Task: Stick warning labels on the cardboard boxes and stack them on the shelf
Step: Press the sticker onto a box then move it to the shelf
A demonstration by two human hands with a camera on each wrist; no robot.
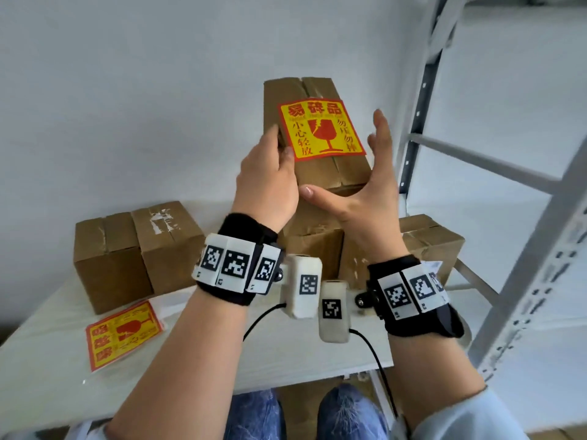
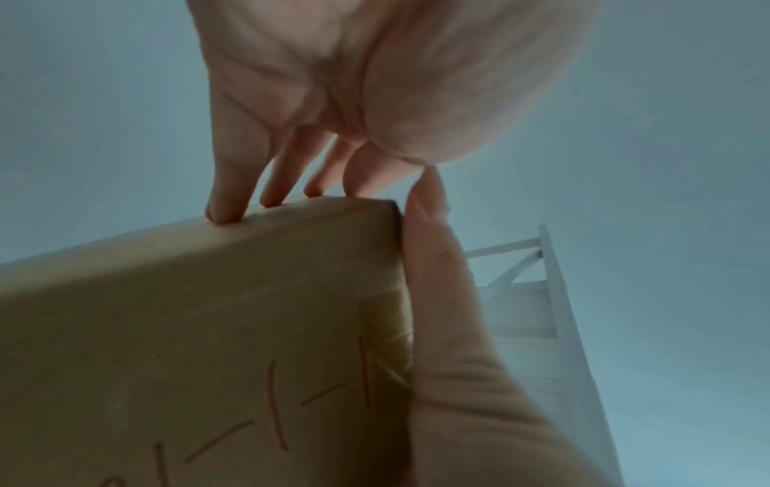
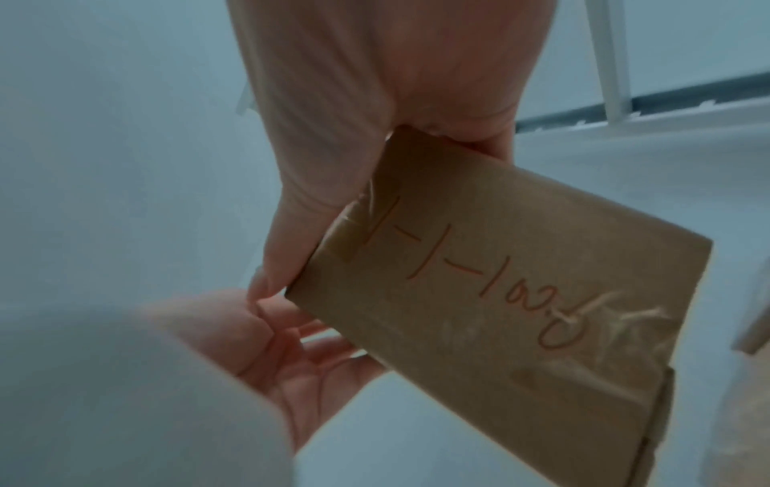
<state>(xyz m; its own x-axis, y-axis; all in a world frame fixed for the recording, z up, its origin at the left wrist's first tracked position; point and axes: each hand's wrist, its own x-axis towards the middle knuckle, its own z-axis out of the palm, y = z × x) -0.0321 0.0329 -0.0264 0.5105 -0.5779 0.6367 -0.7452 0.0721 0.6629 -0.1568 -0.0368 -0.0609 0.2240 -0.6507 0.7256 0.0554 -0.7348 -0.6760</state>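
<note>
While the person stood at the white counter (image 1: 47, 360), a pack of spare labels (image 1: 124, 333) lay flat near its left front, yellow with red print. Behind it sat a plain box (image 1: 136, 255), sealed with torn tape across the top. Right of that, the left hand (image 1: 268, 182) gripped the raised box (image 1: 314, 134) by its left side, fingers curled round the edge and the thumb lying on the front face just beside the label (image 1: 320, 130); in the left wrist view the fingertips (image 2: 225, 207) pressed on the upper edge of the cardboard. That label, red and yellow with a broken goblet, was stuck slightly askew across the taped seam. The box was held in the air above the counter, tilted back, over two more boxes (image 1: 317, 246) that stood behind the wrists. The right hand (image 1: 368, 188) was spread wide, thumb under the near bottom corner and fingers straight up just beside the right side, not wrapped round it. In the right wrist view, orange handwriting ran across the underside. At the far right rose the grey shelf (image 1: 476, 160), with a fourth box (image 1: 432, 246) beside its upright.
</note>
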